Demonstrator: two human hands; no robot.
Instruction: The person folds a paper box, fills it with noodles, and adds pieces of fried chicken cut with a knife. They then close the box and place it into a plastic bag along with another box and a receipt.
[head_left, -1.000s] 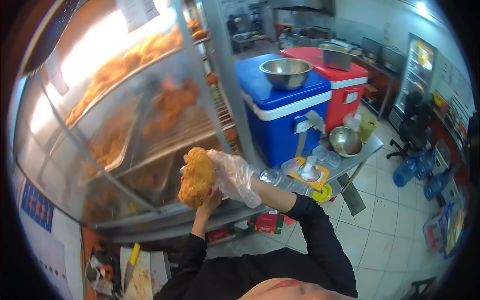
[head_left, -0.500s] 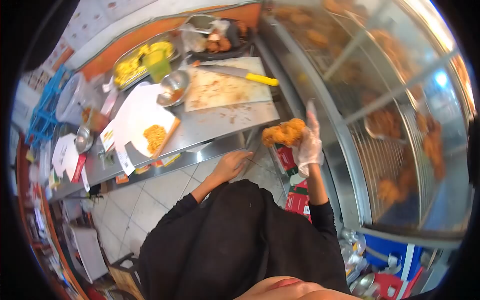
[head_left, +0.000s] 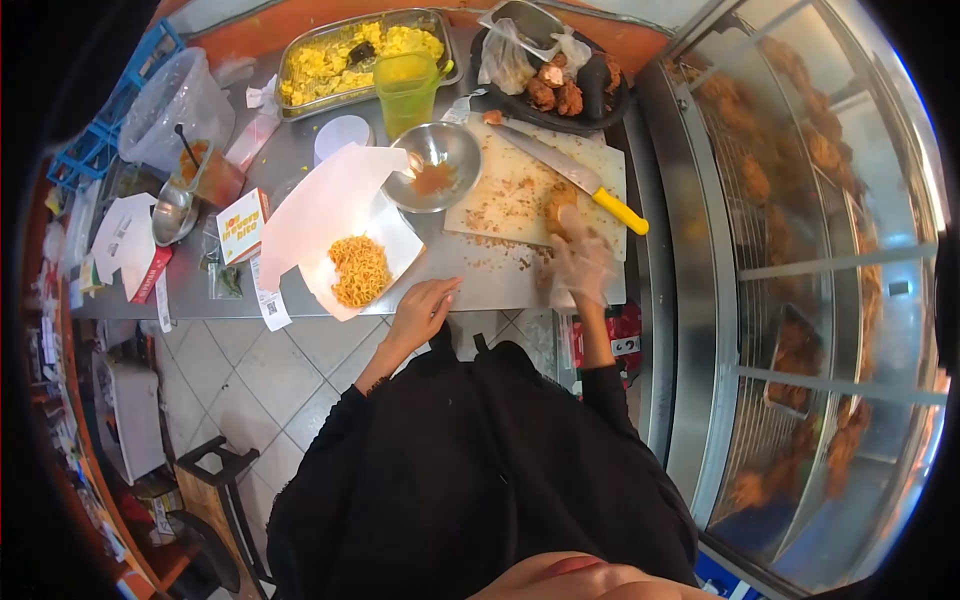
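My right hand [head_left: 582, 262], in a clear plastic glove and smeared by motion, is over the right side of the white cutting board [head_left: 500, 190]. At its fingertips is a piece of fried chicken [head_left: 560, 210], blurred and partly covered by the hand. Just beyond it lies a knife [head_left: 560, 165] with a yellow handle. Bare, with its fingers stretched out, my left hand [head_left: 425, 308] rests at the counter's front edge and holds nothing. Left of it stands an open paper box [head_left: 400, 235] with noodles [head_left: 360, 272] in it. A metal bowl [head_left: 465, 165] with reddish sauce sits behind the box.
At the back are a metal tray [head_left: 285, 100] of yellow food, a green plastic jug [head_left: 408, 100] and a black tray [head_left: 600, 122] with chicken pieces. A glass display cabinet [head_left: 700, 330] of fried chicken stands on the right. A stool [head_left: 205, 500] is at lower left.
My view has turned toward the counter. My right hand has moved with the fried chicken from beside the cabinet to the cutting board. My left hand is now at the counter edge near the box.
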